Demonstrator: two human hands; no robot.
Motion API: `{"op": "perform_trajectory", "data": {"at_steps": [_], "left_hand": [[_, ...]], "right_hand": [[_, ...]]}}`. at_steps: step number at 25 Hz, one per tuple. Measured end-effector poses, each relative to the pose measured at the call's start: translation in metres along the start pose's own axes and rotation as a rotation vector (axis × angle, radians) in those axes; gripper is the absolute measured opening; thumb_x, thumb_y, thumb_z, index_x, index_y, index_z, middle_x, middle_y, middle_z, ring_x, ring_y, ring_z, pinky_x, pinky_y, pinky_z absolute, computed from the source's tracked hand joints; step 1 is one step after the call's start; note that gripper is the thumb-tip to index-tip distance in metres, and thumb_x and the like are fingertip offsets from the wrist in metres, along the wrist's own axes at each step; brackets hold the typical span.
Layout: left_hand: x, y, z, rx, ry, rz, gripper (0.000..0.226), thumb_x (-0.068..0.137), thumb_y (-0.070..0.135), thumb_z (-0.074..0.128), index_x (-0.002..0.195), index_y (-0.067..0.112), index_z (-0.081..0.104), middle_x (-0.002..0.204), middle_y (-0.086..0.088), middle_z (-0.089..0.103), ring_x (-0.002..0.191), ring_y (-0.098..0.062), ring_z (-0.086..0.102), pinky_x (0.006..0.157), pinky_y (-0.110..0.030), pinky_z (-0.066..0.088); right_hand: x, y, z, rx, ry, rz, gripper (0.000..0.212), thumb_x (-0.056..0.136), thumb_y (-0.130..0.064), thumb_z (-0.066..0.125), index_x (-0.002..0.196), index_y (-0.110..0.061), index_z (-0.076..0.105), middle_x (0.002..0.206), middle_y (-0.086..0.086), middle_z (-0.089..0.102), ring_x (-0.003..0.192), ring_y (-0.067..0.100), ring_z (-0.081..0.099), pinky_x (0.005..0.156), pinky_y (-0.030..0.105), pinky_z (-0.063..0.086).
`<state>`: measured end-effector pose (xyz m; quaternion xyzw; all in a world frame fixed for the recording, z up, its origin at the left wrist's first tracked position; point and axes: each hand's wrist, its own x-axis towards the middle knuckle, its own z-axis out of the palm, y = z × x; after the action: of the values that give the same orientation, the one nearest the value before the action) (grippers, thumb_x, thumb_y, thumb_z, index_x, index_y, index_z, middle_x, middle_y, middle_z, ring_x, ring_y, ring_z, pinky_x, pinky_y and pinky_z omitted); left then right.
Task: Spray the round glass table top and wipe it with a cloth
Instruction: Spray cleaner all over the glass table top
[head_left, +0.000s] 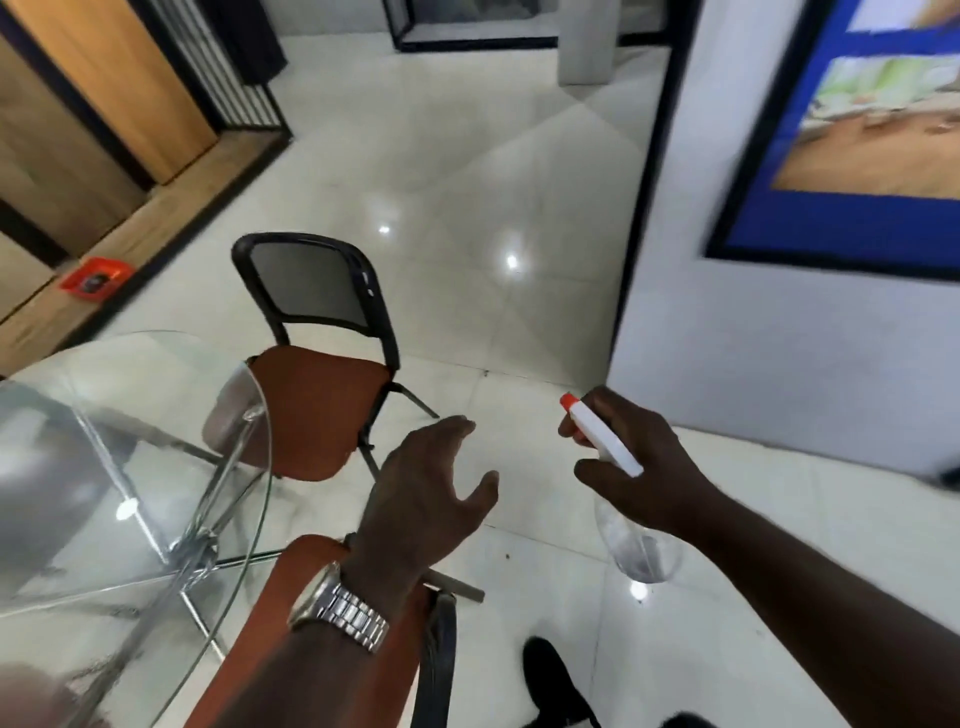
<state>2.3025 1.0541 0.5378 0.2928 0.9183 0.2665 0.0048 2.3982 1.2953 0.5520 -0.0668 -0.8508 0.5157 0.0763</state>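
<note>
While I am standing beside it, the round glass table (78, 415) is lying at the far left, its clear top letting the metal legs show through. I am judging the glass to be hard, slick and breakable, so it is calling for light pressure. Two chairs are in view: one chair (317, 405) with an orange seat and black back tucked at the table's edge, another chair (332, 634) just below my left arm. My left hand (421, 499), a watch (340, 608) on its wrist, is hovering open and empty, fingers spread, over the floor (519, 182). My right hand (644, 467) is gripping one spray bottle (605, 441) by its white trigger head, nozzle aimed left toward the table but well apart from it. I am judging the clear bottle to be light, and best held at the neck. I am seeing no cloth. One shoe (556, 680) is showing at the bottom.
</note>
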Motion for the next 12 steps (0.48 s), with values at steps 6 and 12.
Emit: {"op": "perform_trajectory", "data": {"at_steps": [6,12], "left_hand": [[0.05,-0.049,-0.022,0.097,0.133,-0.253,0.064,0.084,0.055,0.06,0.137,0.02,0.06,0.139,0.007,0.062,0.129,-0.013,0.056,0.108,-0.037,0.049],[0.058,-0.073,-0.046,0.206,0.299,-0.61,0.059,0.081,0.05,0.064,0.13,0.017,0.066,0.13,0.002,0.069,0.119,-0.019,0.064,0.102,-0.032,0.053]], "right_hand": [[0.145,0.001,0.035,-0.007,-0.307,-0.139,0.032,0.07,-0.017,0.069,0.099,-0.03,0.065,0.099,-0.012,0.075,0.094,0.019,0.073,0.086,0.049,0.059],[0.261,-0.018,0.101,0.071,-0.659,-0.297,0.036,0.073,-0.009,0.072,0.103,-0.027,0.066,0.101,-0.014,0.077,0.098,0.006,0.073,0.084,0.019,0.054]]}}
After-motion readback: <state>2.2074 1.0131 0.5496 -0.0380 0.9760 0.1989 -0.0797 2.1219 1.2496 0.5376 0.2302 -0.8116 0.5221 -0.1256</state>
